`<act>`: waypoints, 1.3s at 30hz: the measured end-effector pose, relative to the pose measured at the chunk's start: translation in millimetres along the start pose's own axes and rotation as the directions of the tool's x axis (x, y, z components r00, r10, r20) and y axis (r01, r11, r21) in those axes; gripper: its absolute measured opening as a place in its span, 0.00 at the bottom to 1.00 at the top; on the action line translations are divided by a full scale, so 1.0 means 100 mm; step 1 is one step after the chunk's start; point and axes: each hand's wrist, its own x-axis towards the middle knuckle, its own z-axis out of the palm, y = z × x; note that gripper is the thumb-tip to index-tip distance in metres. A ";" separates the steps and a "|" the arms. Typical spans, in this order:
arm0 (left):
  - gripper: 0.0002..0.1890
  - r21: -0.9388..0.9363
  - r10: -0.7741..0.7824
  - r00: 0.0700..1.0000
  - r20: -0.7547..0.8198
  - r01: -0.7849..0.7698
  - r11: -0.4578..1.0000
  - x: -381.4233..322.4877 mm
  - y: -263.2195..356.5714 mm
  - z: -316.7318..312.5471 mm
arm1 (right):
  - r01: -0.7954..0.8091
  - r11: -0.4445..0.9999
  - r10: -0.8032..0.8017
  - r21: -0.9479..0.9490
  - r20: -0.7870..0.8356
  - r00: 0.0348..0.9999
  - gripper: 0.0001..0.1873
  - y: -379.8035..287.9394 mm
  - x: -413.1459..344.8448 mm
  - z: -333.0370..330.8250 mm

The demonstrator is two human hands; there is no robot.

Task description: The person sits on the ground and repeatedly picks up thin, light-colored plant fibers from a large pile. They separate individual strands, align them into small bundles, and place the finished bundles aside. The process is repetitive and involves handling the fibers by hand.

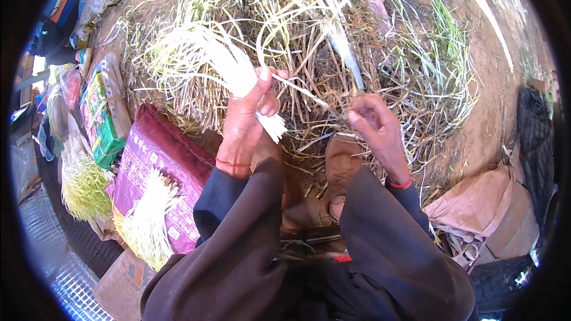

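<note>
My left hand (250, 107) holds a bundle of pale blanched shoots (223, 60), probably chives. Its white stem ends (273, 127) stick out below the palm, and the yellowish leaves fan out to the upper left. Between that thumb and forefinger a single pale shoot (303, 91) is pinched, its root end slanting toward my right hand (377, 120). The right fingers are curled in a pinch, with a blurred whitish strip (350, 62) rising from them; whether it is leaf or something else I cannot tell. Before me lies a big heap of unsorted shoots (276, 4) with brownish stems.
A purple printed sack (174, 160) at left carries a bunch of white shoots (149, 218). Another bunch (82, 183) lies farther left, near a green printed package (100, 116). My brown shoe (342, 160) touches the litter. Pinkish sheeting (477, 203) lies at right.
</note>
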 end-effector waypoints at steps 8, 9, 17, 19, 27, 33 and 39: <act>0.10 -0.014 -0.004 1.000 0.009 0.004 1.000 -0.01 0.01 -0.05 | -0.144 0.816 -0.114 -0.560 -0.400 0.909 0.19 0.16 0.07 -0.65; 0.11 -0.002 -0.012 1.000 0.001 0.012 1.000 -0.02 -0.01 -0.05 | -0.207 0.656 -0.148 -0.726 -0.392 0.908 0.20 0.14 0.07 -0.67; 0.12 0.200 -0.050 0.998 0.031 0.043 0.979 -0.05 -0.05 -0.01 | -0.025 0.971 0.044 -0.237 0.074 0.996 0.19 -0.25 0.35 0.06; 0.12 0.211 -0.064 0.997 0.038 0.054 0.976 -0.07 -0.06 0.00 | -0.023 0.994 0.036 -0.105 0.124 0.992 0.20 -0.29 0.47 0.31; 0.11 0.241 -0.086 0.996 0.024 0.078 0.967 -0.09 -0.13 0.05 | -0.156 0.940 0.063 0.304 0.297 0.953 0.18 -0.25 0.69 0.63; 0.12 0.234 -0.091 0.996 0.015 0.085 0.969 -0.11 -0.11 0.04 | -0.102 0.951 0.043 0.292 0.203 0.978 0.16 -0.20 0.66 0.66; 0.12 0.222 -0.107 0.994 0.025 0.099 0.970 -0.10 -0.14 0.06 | 0.244 0.953 -0.253 -0.180 -0.030 0.967 0.10 -0.16 0.62 0.69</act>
